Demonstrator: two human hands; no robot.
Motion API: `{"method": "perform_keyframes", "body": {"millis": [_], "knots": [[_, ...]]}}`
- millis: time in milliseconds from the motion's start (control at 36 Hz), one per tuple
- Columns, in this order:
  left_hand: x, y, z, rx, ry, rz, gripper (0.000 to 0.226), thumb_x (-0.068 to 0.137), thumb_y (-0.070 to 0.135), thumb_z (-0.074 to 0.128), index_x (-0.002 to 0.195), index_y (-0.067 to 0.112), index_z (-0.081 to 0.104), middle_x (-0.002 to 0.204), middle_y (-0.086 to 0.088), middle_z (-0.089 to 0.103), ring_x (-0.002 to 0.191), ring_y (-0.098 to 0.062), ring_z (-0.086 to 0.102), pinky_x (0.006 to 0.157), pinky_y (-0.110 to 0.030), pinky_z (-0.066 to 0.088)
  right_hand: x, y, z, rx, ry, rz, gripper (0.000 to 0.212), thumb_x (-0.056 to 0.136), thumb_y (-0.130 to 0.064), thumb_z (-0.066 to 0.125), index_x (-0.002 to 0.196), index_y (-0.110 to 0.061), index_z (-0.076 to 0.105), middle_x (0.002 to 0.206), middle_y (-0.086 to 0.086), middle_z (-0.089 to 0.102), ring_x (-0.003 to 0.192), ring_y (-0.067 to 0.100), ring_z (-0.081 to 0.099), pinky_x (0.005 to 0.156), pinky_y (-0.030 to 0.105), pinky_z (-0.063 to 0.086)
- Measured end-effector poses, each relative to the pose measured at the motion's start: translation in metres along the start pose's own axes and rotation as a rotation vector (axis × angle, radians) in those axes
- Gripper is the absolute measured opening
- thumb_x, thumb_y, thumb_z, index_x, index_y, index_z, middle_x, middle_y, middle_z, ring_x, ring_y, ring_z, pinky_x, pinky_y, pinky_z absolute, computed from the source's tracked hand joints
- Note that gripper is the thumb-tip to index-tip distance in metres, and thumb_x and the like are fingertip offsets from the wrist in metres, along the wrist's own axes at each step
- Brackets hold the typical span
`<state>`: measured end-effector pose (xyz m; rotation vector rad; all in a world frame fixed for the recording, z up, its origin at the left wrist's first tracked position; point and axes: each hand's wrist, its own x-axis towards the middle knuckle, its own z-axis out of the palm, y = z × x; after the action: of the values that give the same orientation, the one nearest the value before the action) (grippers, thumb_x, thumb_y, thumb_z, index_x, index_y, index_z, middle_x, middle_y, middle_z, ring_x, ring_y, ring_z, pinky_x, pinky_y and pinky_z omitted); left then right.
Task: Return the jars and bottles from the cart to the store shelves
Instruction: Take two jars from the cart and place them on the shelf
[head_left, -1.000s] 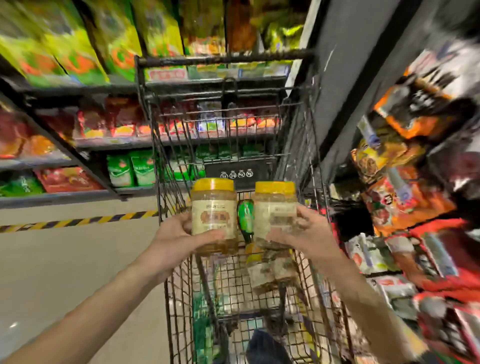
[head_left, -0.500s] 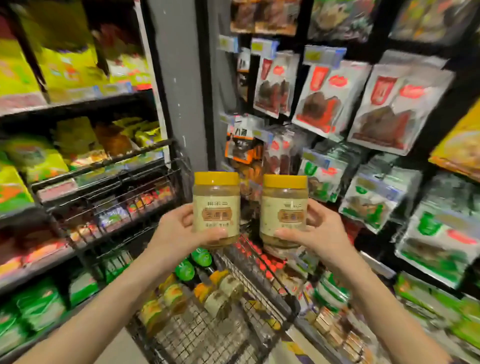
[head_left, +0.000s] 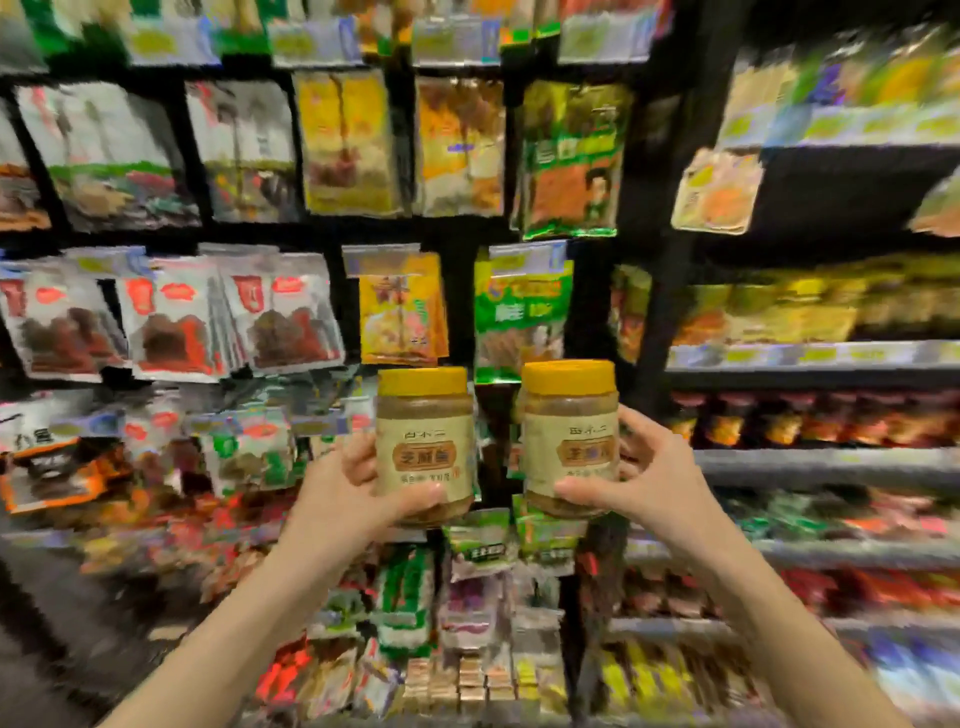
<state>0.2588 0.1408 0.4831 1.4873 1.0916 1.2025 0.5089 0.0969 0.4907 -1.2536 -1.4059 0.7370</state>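
- The left hand (head_left: 345, 491) wraps the left jar (head_left: 425, 446) low on its body, thumb across the front under the label, fingers curled round the back.
- The right hand (head_left: 641, 480) grips the right jar (head_left: 570, 439) the same way — thumb pressed along the bottom front edge, fingertips reaching round the far side.
- Both jars stand upright, side by side but apart, held out at chest height in front of the hanging packets (head_left: 291, 312).
- Each has a wide yellow lid (head_left: 423, 381) and a clear wall showing a pale, dense paste filled nearly to the top, so I judge them fairly heavy for their size.
- The walls look rigid and smooth; whether glass or plastic I cannot tell, so they are best treated as breakable and a bit slippery.
- A hold round the middle of the body seems safest — lifting by the lid risks it turning loose.
- The label print is too soft to read.
- The cart is out of view entirely.
- The racks all round are smeared with blur; the packets on hooks read only as colours, and the shelves (head_left: 821, 462) to the right show rows of goods I cannot identify.
- No row of matching jars is visible, so where these belong stays unclear.
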Motion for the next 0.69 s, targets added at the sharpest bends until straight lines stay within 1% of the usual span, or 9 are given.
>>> {"method": "perform_keyframes", "body": {"millis": [56, 139, 222, 306, 361, 500, 556, 611, 695], "knots": [[0.005, 0.005, 0.036, -0.025, -0.051, 0.021, 0.041, 0.062, 0.001, 0.080, 0.093, 0.022, 0.063, 0.076, 0.019, 0.073, 0.077, 0.003, 0.069, 0.060, -0.006, 0.050, -0.009, 0.004, -0.036, -0.014, 0.044, -0.001, 0.096, 0.041, -0.046, 0.089, 0.126, -0.018, 0.054, 0.109, -0.003, 0.070, 0.102, 0.010, 0.066, 0.090, 0.033, 0.053], [0.010, 0.015, 0.099, -0.070, -0.141, 0.042, 0.042, 0.062, 0.004, 0.080, 0.095, 0.025, 0.061, 0.075, 0.024, 0.072, 0.077, 0.004, 0.068, 0.060, -0.006, 0.050, -0.026, 0.010, -0.099, -0.045, 0.132, -0.003, 0.097, 0.036, -0.049, 0.089, 0.122, -0.020, 0.057, 0.102, -0.004, 0.073, 0.096, 0.009, 0.068, 0.080, 0.024, 0.055], [0.010, 0.028, 0.171, -0.122, -0.211, 0.053, 0.041, 0.063, 0.001, 0.079, 0.091, 0.025, 0.060, 0.070, 0.022, 0.071, 0.070, 0.008, 0.067, 0.057, -0.006, 0.049, -0.046, 0.014, -0.168, -0.099, 0.212, -0.014, 0.075, 0.047, -0.033, 0.090, 0.114, -0.018, 0.061, 0.097, -0.002, 0.074, 0.092, 0.011, 0.069, 0.076, 0.023, 0.053], [0.010, 0.036, 0.234, -0.145, -0.257, 0.066, 0.054, 0.046, 0.021, 0.084, 0.096, 0.021, 0.063, 0.082, 0.016, 0.073, 0.077, 0.003, 0.069, 0.066, -0.013, 0.052, -0.066, 0.017, -0.224, -0.150, 0.265, -0.031, 0.068, 0.048, -0.024, 0.085, 0.112, -0.022, 0.061, 0.095, -0.009, 0.074, 0.090, 0.002, 0.068, 0.072, 0.013, 0.051], [0.011, 0.039, 0.271, -0.143, -0.291, 0.060, 0.059, 0.045, 0.026, 0.083, 0.100, 0.021, 0.063, 0.090, 0.015, 0.071, 0.080, 0.003, 0.068, 0.067, -0.015, 0.052, -0.077, 0.018, -0.256, -0.173, 0.305, -0.034, 0.066, 0.049, -0.024, 0.085, 0.110, -0.028, 0.060, 0.095, -0.017, 0.073, 0.088, -0.003, 0.067, 0.071, 0.009, 0.049], [0.022, 0.046, 0.349, -0.128, -0.389, 0.068, 0.053, 0.048, 0.020, 0.083, 0.097, 0.024, 0.064, 0.083, 0.019, 0.073, 0.080, 0.001, 0.070, 0.058, -0.011, 0.053, -0.091, 0.029, -0.325, -0.214, 0.406, -0.020, 0.060, 0.047, -0.028, 0.085, 0.101, -0.038, 0.060, 0.095, -0.018, 0.072, 0.093, 0.002, 0.067, 0.074, 0.015, 0.052], [0.028, 0.047, 0.375, -0.129, -0.413, 0.071, 0.048, 0.055, 0.011, 0.083, 0.098, 0.023, 0.064, 0.082, 0.020, 0.073, 0.079, 0.000, 0.070, 0.058, -0.010, 0.052, -0.092, 0.036, -0.348, -0.221, 0.438, -0.010, 0.063, 0.047, -0.029, 0.086, 0.104, -0.036, 0.061, 0.096, -0.016, 0.073, 0.094, 0.003, 0.067, 0.074, 0.015, 0.052], [0.034, 0.050, 0.399, -0.132, -0.434, 0.080, 0.047, 0.058, 0.007, 0.083, 0.099, 0.022, 0.064, 0.080, 0.021, 0.073, 0.077, 0.002, 0.069, 0.058, -0.009, 0.052, -0.089, 0.043, -0.369, -0.224, 0.465, 0.004, 0.071, 0.048, -0.030, 0.087, 0.114, -0.031, 0.060, 0.100, -0.010, 0.073, 0.097, 0.006, 0.067, 0.080, 0.022, 0.053], [0.047, 0.053, 0.429, -0.153, -0.461, 0.084, 0.056, 0.046, 0.017, 0.084, 0.099, 0.021, 0.064, 0.081, 0.018, 0.074, 0.079, 0.000, 0.070, 0.060, -0.011, 0.053, -0.079, 0.055, -0.395, -0.226, 0.494, 0.002, 0.075, 0.049, -0.028, 0.087, 0.119, -0.025, 0.059, 0.104, -0.006, 0.072, 0.098, 0.008, 0.067, 0.086, 0.030, 0.054]]}}
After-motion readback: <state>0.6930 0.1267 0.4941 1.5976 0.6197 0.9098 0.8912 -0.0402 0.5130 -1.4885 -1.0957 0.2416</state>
